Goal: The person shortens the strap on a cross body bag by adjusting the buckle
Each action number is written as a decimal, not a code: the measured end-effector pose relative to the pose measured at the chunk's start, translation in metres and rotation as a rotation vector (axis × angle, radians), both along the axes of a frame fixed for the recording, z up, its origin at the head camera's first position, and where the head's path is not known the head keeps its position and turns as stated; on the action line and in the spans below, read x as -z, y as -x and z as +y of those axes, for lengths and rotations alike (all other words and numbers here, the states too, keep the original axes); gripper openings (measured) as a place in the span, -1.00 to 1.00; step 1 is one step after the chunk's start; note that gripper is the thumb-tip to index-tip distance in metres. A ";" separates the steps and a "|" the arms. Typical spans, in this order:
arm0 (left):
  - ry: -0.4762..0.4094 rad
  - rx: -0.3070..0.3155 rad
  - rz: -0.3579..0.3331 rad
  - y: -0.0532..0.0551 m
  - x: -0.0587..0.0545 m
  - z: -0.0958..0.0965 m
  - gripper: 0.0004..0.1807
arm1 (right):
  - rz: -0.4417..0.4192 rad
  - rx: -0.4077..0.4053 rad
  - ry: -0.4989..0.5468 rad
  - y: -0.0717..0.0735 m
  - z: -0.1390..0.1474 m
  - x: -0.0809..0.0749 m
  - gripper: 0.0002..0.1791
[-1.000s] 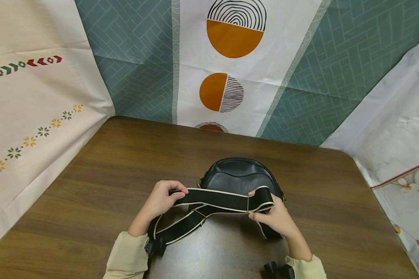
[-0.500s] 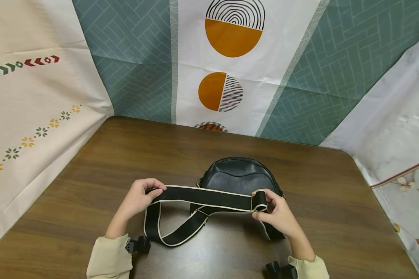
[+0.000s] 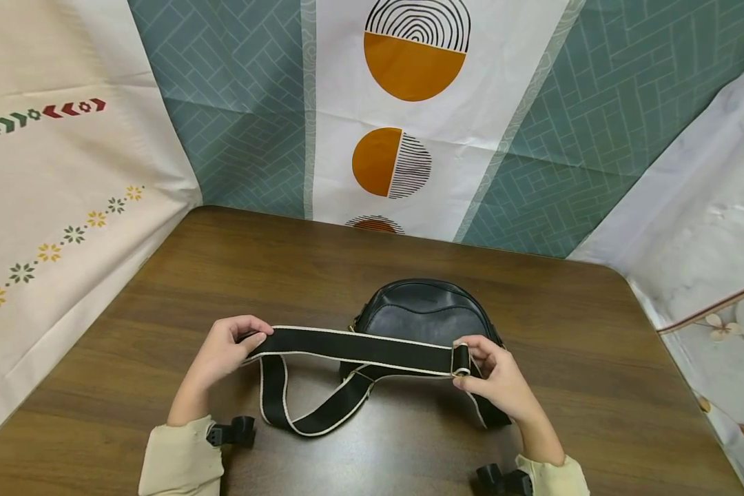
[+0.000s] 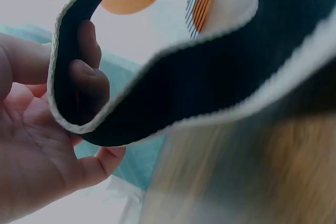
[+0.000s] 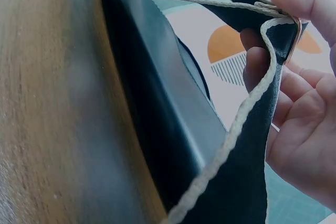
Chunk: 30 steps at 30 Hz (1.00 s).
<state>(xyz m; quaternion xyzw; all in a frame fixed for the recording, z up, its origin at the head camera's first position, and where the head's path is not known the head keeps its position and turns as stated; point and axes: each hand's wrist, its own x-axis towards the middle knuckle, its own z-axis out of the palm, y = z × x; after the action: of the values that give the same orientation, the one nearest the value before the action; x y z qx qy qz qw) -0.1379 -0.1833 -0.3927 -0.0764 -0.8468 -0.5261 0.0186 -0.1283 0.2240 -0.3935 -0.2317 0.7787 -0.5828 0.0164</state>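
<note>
A black bag (image 3: pixel 423 321) with a curved top stands on the brown table. Its wide black strap (image 3: pixel 359 347), edged in white, stretches level between both hands in front of it. My left hand (image 3: pixel 222 350) pinches the strap's left end between thumb and fingers; the left wrist view shows the strap (image 4: pixel 194 87) bending around those fingers. With thumb and fingers my right hand (image 3: pixel 497 375) grips the metal slider buckle (image 3: pixel 454 361), where the strap makes a small loop. A lower length of strap hangs in a curve towards the table, carrying a second metal fitting (image 3: pixel 361 376).
The wooden table (image 3: pixel 273 275) reaches back to a patterned cloth (image 3: pixel 248 138) at the rear. White cloths hang at the left (image 3: pixel 68 207) and right (image 3: pixel 707 227). Black wrist cameras sit on both wrists.
My left hand has moved left, drawing the top length of strap out longer and straighter. The loop by my right hand has shrunk against the buckle. The bag stays in place.
</note>
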 end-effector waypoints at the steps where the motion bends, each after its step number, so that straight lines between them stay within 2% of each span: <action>1: 0.008 -0.011 0.000 0.000 0.001 -0.003 -0.91 | 0.002 0.006 -0.005 0.000 0.001 0.000 -0.50; 6: 0.044 -0.047 0.001 -0.002 0.003 -0.011 -0.92 | 0.013 0.008 -0.024 0.000 0.004 -0.001 -0.50; 13: 0.112 -0.042 -0.012 0.001 0.003 -0.008 -0.92 | 0.014 -0.009 -0.015 0.001 0.003 -0.002 -0.52; 19: 0.159 -0.007 -0.022 0.003 0.000 0.000 -0.90 | 0.010 -0.049 -0.001 0.001 0.003 -0.001 -0.50; 27: 0.220 0.033 0.008 0.008 -0.008 0.013 -0.88 | -0.012 -0.036 -0.034 0.000 0.001 -0.002 -0.45; 30: 0.237 0.052 -0.010 0.008 -0.011 0.018 -0.88 | -0.011 -0.043 -0.024 0.000 0.000 -0.002 -0.44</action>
<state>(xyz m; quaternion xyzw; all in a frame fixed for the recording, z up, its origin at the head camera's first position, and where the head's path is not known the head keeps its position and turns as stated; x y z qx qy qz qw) -0.1461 -0.1652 -0.3820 -0.0973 -0.9009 -0.4230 -0.0082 -0.1281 0.2243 -0.3916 -0.2449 0.7804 -0.5742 0.0362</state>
